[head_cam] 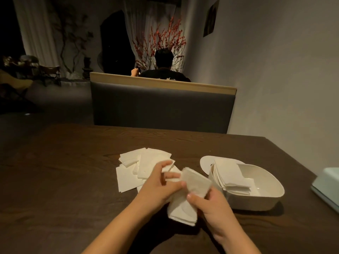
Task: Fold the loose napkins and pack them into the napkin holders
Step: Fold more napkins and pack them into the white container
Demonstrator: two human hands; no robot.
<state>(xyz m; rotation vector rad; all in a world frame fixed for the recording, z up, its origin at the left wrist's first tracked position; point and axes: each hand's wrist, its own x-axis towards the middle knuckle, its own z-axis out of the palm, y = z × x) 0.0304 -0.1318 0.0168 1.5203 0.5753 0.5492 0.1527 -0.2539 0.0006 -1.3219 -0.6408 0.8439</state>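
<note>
Both my hands hold a white napkin (195, 182) above the dark table, just left of the white napkin holder (267, 197). My left hand (159, 186) pinches its left edge between thumb and fingers. My right hand (211, 204) grips its lower right side with the thumb on top. A small stack of folded napkins (183, 213) lies under my hands. Loose flat napkins (145, 162) are spread on the table behind my left hand. Folded napkins (231, 176) fill the holder's left half.
The holder's white lid (206, 162) lies flat behind it. A pale green box (328, 184) sits at the table's right edge. A grey booth back (161, 107) stands beyond the table, with a person seated behind it, facing away. A wall runs along the right.
</note>
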